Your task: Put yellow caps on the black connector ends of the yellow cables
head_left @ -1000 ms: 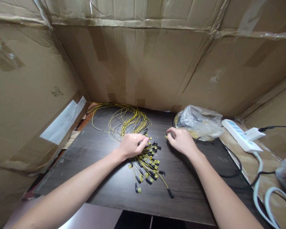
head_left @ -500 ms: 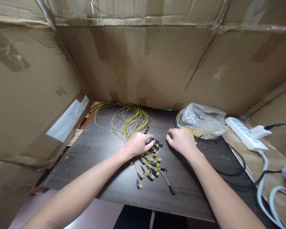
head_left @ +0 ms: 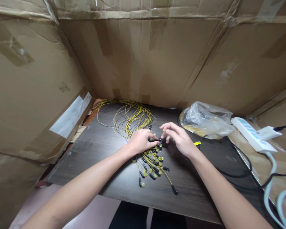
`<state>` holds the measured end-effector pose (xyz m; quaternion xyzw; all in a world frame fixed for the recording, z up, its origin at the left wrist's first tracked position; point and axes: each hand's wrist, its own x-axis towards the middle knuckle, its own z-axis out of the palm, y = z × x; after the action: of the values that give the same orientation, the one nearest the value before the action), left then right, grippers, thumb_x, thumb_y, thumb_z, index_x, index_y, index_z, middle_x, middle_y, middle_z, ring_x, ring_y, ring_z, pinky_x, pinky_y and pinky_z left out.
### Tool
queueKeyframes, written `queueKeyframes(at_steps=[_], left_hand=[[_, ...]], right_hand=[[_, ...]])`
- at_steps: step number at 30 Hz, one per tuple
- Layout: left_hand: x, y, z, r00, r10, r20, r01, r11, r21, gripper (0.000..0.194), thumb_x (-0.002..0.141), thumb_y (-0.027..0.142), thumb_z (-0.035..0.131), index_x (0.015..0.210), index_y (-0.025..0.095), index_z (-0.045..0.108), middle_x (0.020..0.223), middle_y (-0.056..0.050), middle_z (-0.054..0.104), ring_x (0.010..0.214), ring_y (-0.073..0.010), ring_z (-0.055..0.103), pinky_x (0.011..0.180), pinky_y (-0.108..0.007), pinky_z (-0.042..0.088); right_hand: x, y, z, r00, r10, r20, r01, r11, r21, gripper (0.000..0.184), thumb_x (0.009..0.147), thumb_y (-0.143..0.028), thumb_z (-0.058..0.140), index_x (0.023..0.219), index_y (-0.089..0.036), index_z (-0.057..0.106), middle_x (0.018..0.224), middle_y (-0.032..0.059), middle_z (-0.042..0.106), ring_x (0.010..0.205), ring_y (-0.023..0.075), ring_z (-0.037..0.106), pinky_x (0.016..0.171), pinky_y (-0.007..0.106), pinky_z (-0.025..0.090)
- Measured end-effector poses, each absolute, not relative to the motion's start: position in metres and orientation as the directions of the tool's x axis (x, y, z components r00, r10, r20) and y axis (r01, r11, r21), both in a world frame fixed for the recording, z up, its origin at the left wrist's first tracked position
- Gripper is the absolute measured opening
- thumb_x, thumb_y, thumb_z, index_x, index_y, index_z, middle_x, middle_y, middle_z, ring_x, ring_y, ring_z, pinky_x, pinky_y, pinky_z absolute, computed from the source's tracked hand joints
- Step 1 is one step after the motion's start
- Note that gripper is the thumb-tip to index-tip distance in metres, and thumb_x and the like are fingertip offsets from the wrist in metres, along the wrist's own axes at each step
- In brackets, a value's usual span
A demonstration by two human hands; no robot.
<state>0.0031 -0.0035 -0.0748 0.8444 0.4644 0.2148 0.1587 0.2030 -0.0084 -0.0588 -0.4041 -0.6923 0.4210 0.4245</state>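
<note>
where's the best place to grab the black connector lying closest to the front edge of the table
Probably by the middle of its body, pinched across the two long sides from above and to the right. The black connector lies lengthwise on the table, apart from the other black connectors, with bare tabletop to its right; its yellow wire runs off the far end.

Cardboard walls [head_left: 171, 63] stand before you and at your sides, with a handwritten mark [head_left: 64, 87] and white paper [head_left: 68, 116] on your left. To your right, a clear bag [head_left: 207, 119] lies on the dark table [head_left: 85, 156], near a yellow tag [head_left: 197, 143]. Beside the bag you have a power strip [head_left: 250, 136] with an adapter [head_left: 268, 133], a white cord [head_left: 267, 190] and black cable [head_left: 251, 163].
</note>
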Motion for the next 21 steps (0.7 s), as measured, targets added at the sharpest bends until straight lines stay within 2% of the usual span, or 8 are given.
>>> queueKeyframes(at_steps=[3,6,10,14,18,21], left_hand=[[0.005,-0.004,-0.076,0.438,0.878,0.195,0.727,-0.473,0.497,0.018,0.085,0.038,0.068,0.093,0.029,0.082,0.084,-0.002,0.074,0.078,-0.0193,0.066,0.068,-0.028,0.045],[0.006,-0.005,-0.078,0.419,0.886,0.200,0.733,-0.460,0.501,0.017,0.084,0.031,0.066,0.090,0.027,0.081,0.084,-0.002,0.074,0.077,-0.0194,0.066,0.068,-0.028,0.046],[0.006,-0.005,-0.081,0.387,0.887,0.251,0.708,-0.460,0.536,0.016,0.082,0.028,0.066,0.090,0.022,0.078,0.085,-0.003,0.072,0.077,-0.0185,0.064,0.070,-0.028,0.047],[0.002,-0.003,-0.083,0.389,0.835,0.390,0.630,-0.550,0.548,0.015,0.084,0.026,0.062,0.092,0.017,0.072,0.077,-0.002,0.063,0.071,-0.0160,0.059,0.068,-0.027,0.046],[-0.001,-0.003,-0.081,0.389,0.775,0.498,0.531,-0.631,0.566,0.014,0.091,0.025,0.058,0.097,0.017,0.068,0.092,-0.005,0.064,0.078,-0.0152,0.060,0.077,-0.028,0.049],[-0.001,-0.003,-0.081,0.378,0.771,0.513,0.459,-0.637,0.619,0.013,0.094,0.024,0.055,0.099,0.017,0.065,0.096,-0.005,0.069,0.085,-0.0161,0.065,0.081,-0.029,0.051]], right_hand=[[0.201,-0.009,-0.064,-0.325,0.927,0.188,0.218,0.267,-0.939,0.021,0.094,-0.037,0.046,0.090,-0.019,0.056,0.088,0.0054,0.065,0.068,0.0170,0.067,0.053,0.028,0.052],[0.200,-0.010,-0.070,-0.327,0.921,0.213,0.325,0.321,-0.889,0.023,0.098,-0.036,0.041,0.090,-0.019,0.054,0.073,0.0023,0.064,0.064,0.0170,0.066,0.056,0.028,0.051],[0.202,-0.009,-0.074,-0.261,0.912,0.317,0.401,0.401,-0.824,0.021,0.100,-0.034,0.039,0.089,-0.021,0.052,0.075,0.0025,0.065,0.064,0.0158,0.064,0.061,0.028,0.049],[0.199,-0.009,-0.078,-0.202,0.914,0.351,0.414,0.404,-0.816,0.021,0.098,-0.036,0.042,0.087,-0.021,0.051,0.073,0.0013,0.062,0.060,0.0153,0.060,0.061,0.028,0.047],[0.190,-0.010,-0.083,-0.179,0.922,0.345,0.342,0.387,-0.856,0.019,0.095,-0.038,0.048,0.088,-0.021,0.054,0.079,0.0028,0.065,0.065,0.0161,0.063,0.064,0.029,0.050],[0.183,-0.011,-0.086,-0.138,0.920,0.368,0.318,0.393,-0.863,0.019,0.092,-0.038,0.052,0.089,-0.021,0.058,0.080,0.0034,0.066,0.070,0.0176,0.064,0.068,0.030,0.051]])
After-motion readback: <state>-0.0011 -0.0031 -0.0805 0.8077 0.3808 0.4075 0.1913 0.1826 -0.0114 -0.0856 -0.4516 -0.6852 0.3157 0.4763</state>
